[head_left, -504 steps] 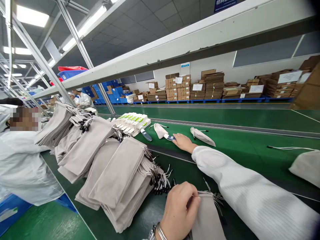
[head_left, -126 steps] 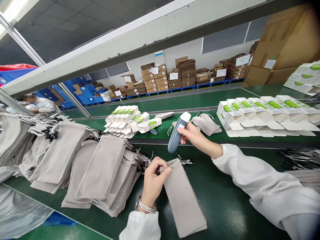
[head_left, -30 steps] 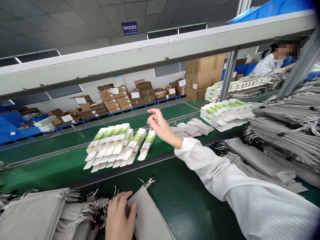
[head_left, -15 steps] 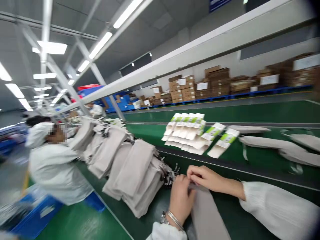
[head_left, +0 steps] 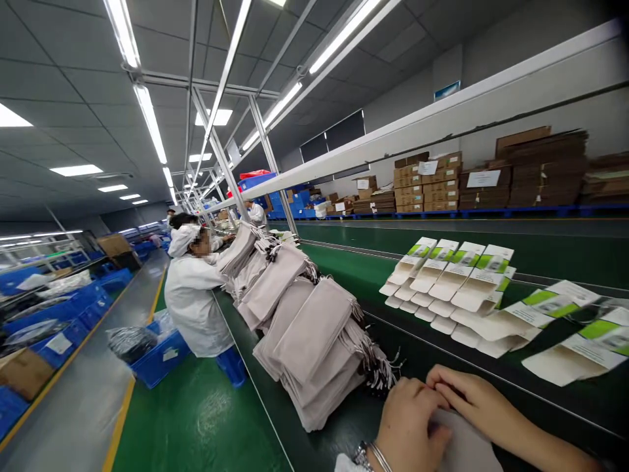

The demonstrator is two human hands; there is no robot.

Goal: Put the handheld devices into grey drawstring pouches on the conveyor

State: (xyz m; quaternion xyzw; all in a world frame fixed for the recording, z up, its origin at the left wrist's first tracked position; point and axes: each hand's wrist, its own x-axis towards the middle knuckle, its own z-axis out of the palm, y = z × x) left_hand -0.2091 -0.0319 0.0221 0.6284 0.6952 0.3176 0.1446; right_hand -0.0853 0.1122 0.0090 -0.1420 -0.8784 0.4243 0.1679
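R hand (head_left: 486, 410) back down at pouch (head_left: 466, 446) top, beside L hand (head_left: 410, 426); fingers (head_left: 442, 377) maybe pinching.

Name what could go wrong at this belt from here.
The bracelet on the left hand sits close to the drawstrings of the pouch stack, so a cord might snag on it. The stack is piled high and overlapping, so it might slump onto the belt. The loose cartons at right lie unstacked, so they could shift or get knocked.
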